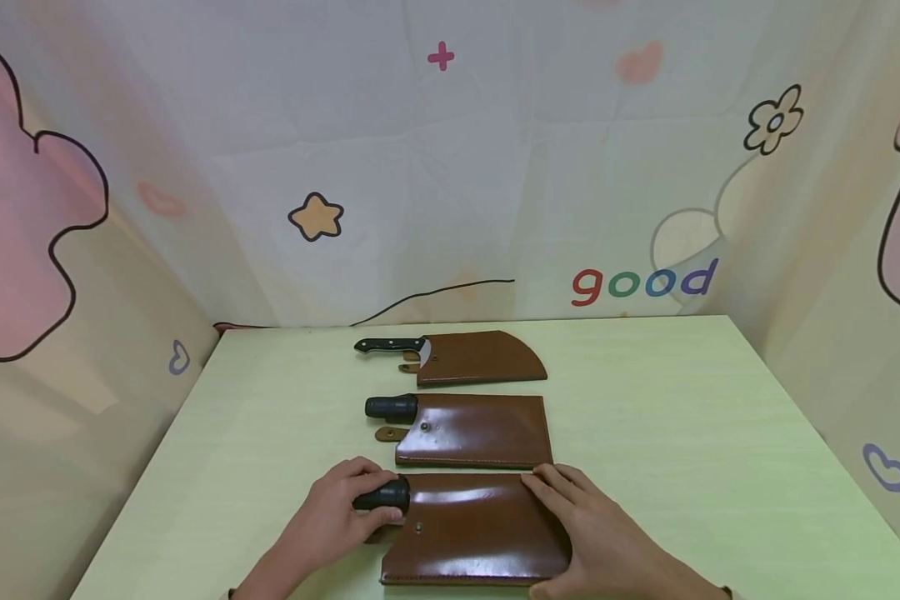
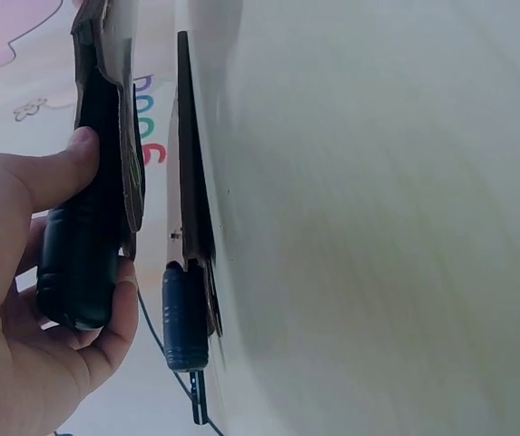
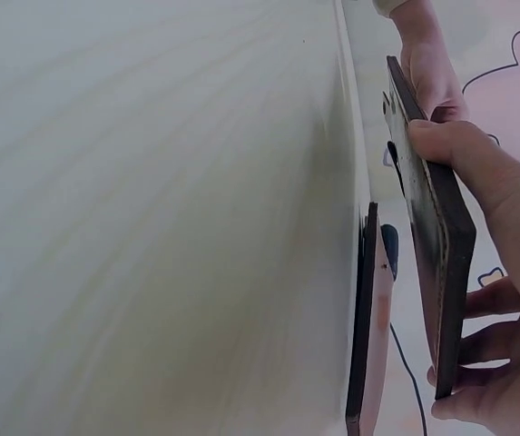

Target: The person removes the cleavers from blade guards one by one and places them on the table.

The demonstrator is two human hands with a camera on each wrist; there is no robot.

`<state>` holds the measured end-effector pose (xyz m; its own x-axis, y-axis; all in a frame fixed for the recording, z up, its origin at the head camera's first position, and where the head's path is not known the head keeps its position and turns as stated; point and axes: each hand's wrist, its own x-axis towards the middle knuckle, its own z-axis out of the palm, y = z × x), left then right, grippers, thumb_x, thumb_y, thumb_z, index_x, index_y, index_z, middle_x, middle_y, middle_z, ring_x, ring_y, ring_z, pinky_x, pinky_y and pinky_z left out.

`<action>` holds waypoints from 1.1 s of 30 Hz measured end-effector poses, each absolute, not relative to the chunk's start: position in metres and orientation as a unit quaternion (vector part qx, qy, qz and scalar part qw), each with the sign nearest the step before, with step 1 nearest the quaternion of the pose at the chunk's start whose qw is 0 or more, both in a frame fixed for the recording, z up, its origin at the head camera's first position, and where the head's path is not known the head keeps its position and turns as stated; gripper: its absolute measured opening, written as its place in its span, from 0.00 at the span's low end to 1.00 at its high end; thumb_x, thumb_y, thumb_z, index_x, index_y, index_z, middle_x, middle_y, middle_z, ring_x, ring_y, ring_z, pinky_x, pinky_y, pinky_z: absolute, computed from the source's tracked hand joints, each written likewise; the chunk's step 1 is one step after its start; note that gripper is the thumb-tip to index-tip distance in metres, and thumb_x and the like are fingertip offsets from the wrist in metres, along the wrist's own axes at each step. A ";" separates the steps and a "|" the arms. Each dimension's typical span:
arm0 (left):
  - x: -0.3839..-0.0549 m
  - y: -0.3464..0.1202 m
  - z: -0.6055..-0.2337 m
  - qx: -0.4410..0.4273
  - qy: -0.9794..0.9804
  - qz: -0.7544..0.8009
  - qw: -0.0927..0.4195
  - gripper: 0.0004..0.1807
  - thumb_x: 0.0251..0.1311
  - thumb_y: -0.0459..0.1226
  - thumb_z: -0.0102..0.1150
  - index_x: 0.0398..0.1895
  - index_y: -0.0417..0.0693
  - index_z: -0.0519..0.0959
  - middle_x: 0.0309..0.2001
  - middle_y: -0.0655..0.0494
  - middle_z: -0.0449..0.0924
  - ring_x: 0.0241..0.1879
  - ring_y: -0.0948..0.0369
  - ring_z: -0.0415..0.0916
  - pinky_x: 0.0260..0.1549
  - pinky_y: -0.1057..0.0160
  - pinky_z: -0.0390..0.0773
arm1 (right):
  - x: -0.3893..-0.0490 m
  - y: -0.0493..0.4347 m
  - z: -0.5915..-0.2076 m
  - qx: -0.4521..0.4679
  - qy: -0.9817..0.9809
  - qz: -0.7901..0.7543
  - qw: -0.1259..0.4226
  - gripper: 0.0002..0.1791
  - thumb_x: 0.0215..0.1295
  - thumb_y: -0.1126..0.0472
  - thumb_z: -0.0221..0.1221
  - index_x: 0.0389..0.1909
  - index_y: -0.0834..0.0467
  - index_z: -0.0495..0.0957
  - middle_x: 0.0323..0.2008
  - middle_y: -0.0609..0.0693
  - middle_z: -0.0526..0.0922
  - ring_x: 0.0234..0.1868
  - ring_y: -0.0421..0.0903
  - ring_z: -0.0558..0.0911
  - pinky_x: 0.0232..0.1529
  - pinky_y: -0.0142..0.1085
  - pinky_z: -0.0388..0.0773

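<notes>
In the head view, a cleaver in a brown leather sheath (image 1: 480, 537) is nearest me, held just above the table in both wrist views. My left hand (image 1: 333, 517) grips its black handle (image 1: 386, 495), thumb on one side and fingers on the other. The right hand (image 1: 607, 542) holds the sheath's far right end, with the thumb on one edge and the fingers on the other in the right wrist view. The blade is hidden inside the leather. A round metal snap (image 1: 418, 527) shows near the sheath's mouth.
Beyond it lies a second sheathed cleaver (image 1: 480, 429) with a black handle and a loose strap (image 1: 391, 434). Farther back is a third knife in a curved brown sheath (image 1: 487, 358), its riveted handle (image 1: 390, 344) pointing left. A printed cloth (image 1: 450, 167) hangs around the pale table (image 1: 682, 442).
</notes>
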<state>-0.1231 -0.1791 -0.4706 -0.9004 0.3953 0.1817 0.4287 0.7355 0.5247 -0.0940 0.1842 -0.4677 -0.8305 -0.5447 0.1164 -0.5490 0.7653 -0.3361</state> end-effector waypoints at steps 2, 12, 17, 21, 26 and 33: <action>-0.124 -0.180 -0.471 -0.220 -0.930 -0.293 0.026 0.21 0.55 0.50 0.76 0.50 0.54 0.88 0.44 0.68 0.78 0.45 0.65 0.76 0.42 0.62 0.80 | -0.094 0.184 -0.468 0.296 -0.938 0.177 0.017 0.64 0.45 0.18 0.65 0.75 0.58 0.65 0.71 0.57 0.71 0.71 0.58 0.68 0.58 0.54 0.78; -0.125 -0.182 -0.468 -0.213 -0.934 -0.287 0.006 0.22 0.56 0.51 0.75 0.51 0.54 0.88 0.46 0.66 0.81 0.47 0.63 0.76 0.43 0.60 0.80 | -0.094 0.184 -0.466 0.287 -0.940 0.186 0.002 0.65 0.44 0.18 0.64 0.75 0.57 0.65 0.72 0.57 0.70 0.72 0.59 0.68 0.58 0.55 0.77; -0.125 -0.183 -0.468 -0.210 -0.937 -0.280 -0.001 0.22 0.56 0.51 0.75 0.52 0.53 0.88 0.46 0.65 0.82 0.47 0.62 0.77 0.44 0.59 0.80 | -0.093 0.185 -0.466 0.289 -0.939 0.187 -0.003 0.65 0.44 0.17 0.64 0.76 0.57 0.65 0.73 0.57 0.69 0.72 0.59 0.67 0.58 0.55 0.77; -0.124 -0.184 -0.468 -0.210 -0.937 -0.279 0.015 0.21 0.55 0.51 0.75 0.51 0.55 0.88 0.46 0.66 0.82 0.47 0.63 0.77 0.44 0.60 0.80 | -0.094 0.187 -0.466 0.290 -0.939 0.187 0.004 0.65 0.44 0.18 0.65 0.76 0.56 0.65 0.72 0.57 0.69 0.72 0.58 0.67 0.58 0.54 0.78; -0.122 -0.187 -0.466 -0.198 -0.937 -0.286 0.022 0.20 0.56 0.52 0.75 0.50 0.57 0.88 0.45 0.68 0.83 0.45 0.66 0.76 0.42 0.63 0.79 | -0.094 0.190 -0.463 0.290 -0.938 0.189 0.009 0.65 0.43 0.19 0.66 0.75 0.57 0.66 0.72 0.58 0.70 0.71 0.60 0.68 0.58 0.55 0.78; -0.122 -0.192 -0.462 -0.205 -0.936 -0.283 0.043 0.21 0.56 0.53 0.74 0.50 0.56 0.88 0.46 0.65 0.87 0.44 0.65 0.80 0.42 0.60 0.80 | -0.094 0.193 -0.461 0.286 -0.940 0.188 0.007 0.64 0.43 0.18 0.66 0.75 0.56 0.66 0.71 0.58 0.70 0.71 0.59 0.68 0.57 0.56 0.78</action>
